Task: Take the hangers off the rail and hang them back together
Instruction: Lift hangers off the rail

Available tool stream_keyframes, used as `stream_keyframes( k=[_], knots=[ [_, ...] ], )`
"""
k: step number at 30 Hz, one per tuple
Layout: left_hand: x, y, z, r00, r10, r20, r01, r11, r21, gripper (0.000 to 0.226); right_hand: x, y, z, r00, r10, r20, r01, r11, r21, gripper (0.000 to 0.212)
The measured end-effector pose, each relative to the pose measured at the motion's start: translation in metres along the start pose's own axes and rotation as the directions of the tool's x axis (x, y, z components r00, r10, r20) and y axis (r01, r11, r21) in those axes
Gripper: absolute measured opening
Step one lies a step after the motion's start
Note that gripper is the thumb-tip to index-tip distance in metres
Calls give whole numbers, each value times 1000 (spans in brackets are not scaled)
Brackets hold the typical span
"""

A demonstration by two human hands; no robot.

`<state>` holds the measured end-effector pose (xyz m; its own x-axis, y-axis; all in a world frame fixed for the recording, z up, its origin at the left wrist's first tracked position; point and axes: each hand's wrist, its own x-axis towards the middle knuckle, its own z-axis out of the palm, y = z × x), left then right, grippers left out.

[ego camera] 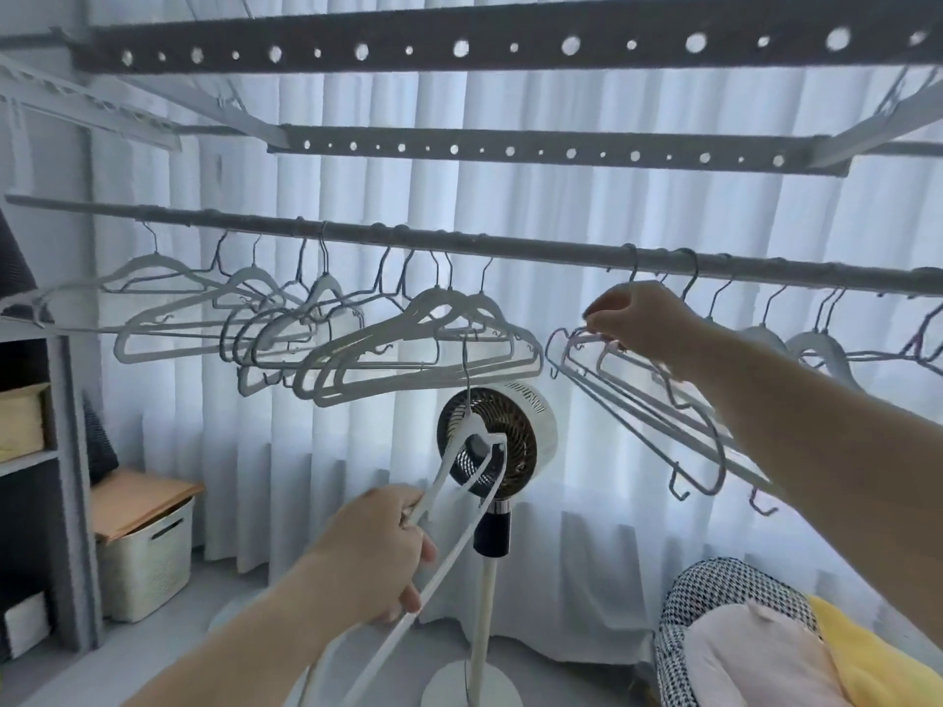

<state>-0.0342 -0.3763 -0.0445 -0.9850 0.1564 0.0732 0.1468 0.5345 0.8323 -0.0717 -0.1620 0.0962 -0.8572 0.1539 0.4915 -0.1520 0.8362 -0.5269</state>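
Note:
A long grey rail (510,244) runs across the view with several pale hangers (418,349) hooked along it. My left hand (372,548) grips a white hanger (462,482) low in the middle; its hook reaches up and catches on a hanger on the rail. My right hand (633,318) is raised just under the rail at the right and pinches the tops of a bunch of thin grey hangers (658,415), which tilt down to the right. More hangers (811,344) hang further right, partly hidden by my right arm.
A standing fan (490,441) stands behind the held hanger, before white curtains. Two perforated bars (510,48) cross overhead. A shelf unit (46,451) and a white basket (148,558) are at the left. A checked basket (729,589) with laundry sits at the lower right.

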Motion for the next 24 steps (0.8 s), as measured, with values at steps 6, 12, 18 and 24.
stream_keyframes(
  k=[6, 12, 18, 24],
  knots=[
    [57, 46, 12, 994, 66, -88, -67, 998, 1, 31, 59, 46, -31, 976, -72, -208, 21, 970, -242, 31],
    [100, 74, 24, 984, 112, -141, -107, 993, 40, 40, 106, 78, -44, 949, -158, -272, 35, 913, -407, 41],
    [126, 89, 30, 980, 126, -155, -122, 992, 33, 32, 141, 98, -46, 990, -64, -128, -11, 860, -510, 55],
    [152, 103, 29, 973, 173, -150, -166, 984, 58, 32, 154, 99, -41, 987, -144, -71, 95, 878, -469, 46]
  ],
)
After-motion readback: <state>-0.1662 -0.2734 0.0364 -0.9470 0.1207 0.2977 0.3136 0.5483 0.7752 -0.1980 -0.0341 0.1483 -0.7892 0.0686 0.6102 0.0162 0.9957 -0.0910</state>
